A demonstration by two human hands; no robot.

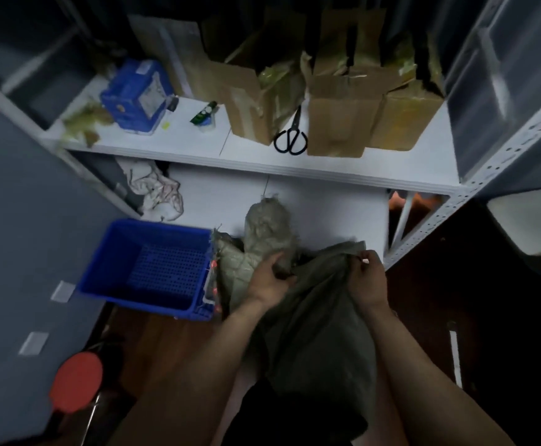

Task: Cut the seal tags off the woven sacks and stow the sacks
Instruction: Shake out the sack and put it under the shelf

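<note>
Woven sack (314, 317) is held at the front edge of the lower shelf (327, 204), draping down toward the person: grey-green, limp, creased, top hem pulled up; left grip (270, 275) bunches the fabric, right grip (370, 278) pinches the hem. Risks: no seal tag visible in the blur, so it could get stowed uncut; scissors (290, 136) lie on the upper shelf (172, 136), well apart, so one grip must release and the sack may slump

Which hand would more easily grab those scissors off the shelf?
Probably the left hand: the scissors lie almost straight ahead of it, while the right hand sits farther aside, pinching the sack at its edge.
</note>
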